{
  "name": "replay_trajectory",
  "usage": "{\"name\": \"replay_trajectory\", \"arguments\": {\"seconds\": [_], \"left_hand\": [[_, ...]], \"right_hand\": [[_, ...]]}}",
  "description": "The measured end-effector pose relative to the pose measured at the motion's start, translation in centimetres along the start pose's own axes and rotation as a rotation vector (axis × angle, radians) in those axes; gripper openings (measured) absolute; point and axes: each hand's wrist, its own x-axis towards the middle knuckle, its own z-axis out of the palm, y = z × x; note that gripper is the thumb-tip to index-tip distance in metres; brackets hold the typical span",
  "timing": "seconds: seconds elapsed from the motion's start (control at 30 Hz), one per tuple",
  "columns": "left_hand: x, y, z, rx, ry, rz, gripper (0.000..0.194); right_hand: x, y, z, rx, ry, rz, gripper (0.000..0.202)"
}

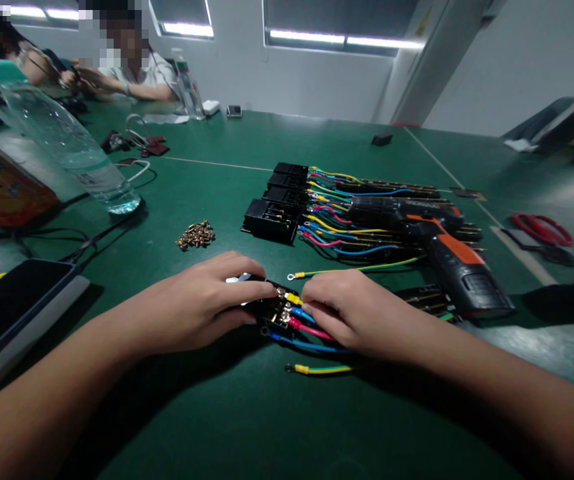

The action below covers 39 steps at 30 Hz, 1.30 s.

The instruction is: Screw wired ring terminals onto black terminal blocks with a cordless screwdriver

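My left hand is closed around a black terminal block, with its index finger resting near a screw on top. My right hand pinches a wire by its yellow sleeve, whose lug sits at that screw. Below it, a blue-sleeved wire and a red wire also meet the block's screws. Another blue wire ends in a ring lug beside the block, apart from the screws. Two yellow-green wires, one above and one below, have loose ring ends.
Beyond my hands lie several wired black blocks, with a cordless screwdriver across their wires. A pile of brass screws is at left, near a water bottle and a phone. Two people sit across the green table.
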Motion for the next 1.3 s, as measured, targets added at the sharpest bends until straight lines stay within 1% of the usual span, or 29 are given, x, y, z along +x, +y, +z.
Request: {"name": "replay_trajectory", "arguments": {"seconds": [0.13,0.23,0.5,0.63,0.9,1.3], "left_hand": [[0.04,-0.05,-0.01,0.005,-0.01,-0.007,0.036],[0.05,-0.18,0.09,0.004,-0.009,-0.002,0.036],[0.24,-0.43,0.33,0.009,0.01,0.041,0.035],[0.39,-0.48,0.34,-0.004,0.017,0.059,0.035],[0.5,-0.44,0.38,-0.001,0.04,0.065,0.033],[0.58,-0.75,0.65,0.001,0.066,0.095,0.032]], "right_hand": [[0.01,0.11,0.0,0.009,0.013,-0.022,0.02],[0.1,0.09,-0.13,0.014,-0.005,-0.014,0.021],[0.25,0.05,-0.26,0.026,-0.029,0.013,0.021],[0.28,0.27,-0.07,0.037,-0.009,0.009,0.021],[0.21,0.26,0.19,0.038,-0.016,-0.006,0.022],[0.21,0.27,0.16,0.032,-0.026,0.012,0.024]]}}
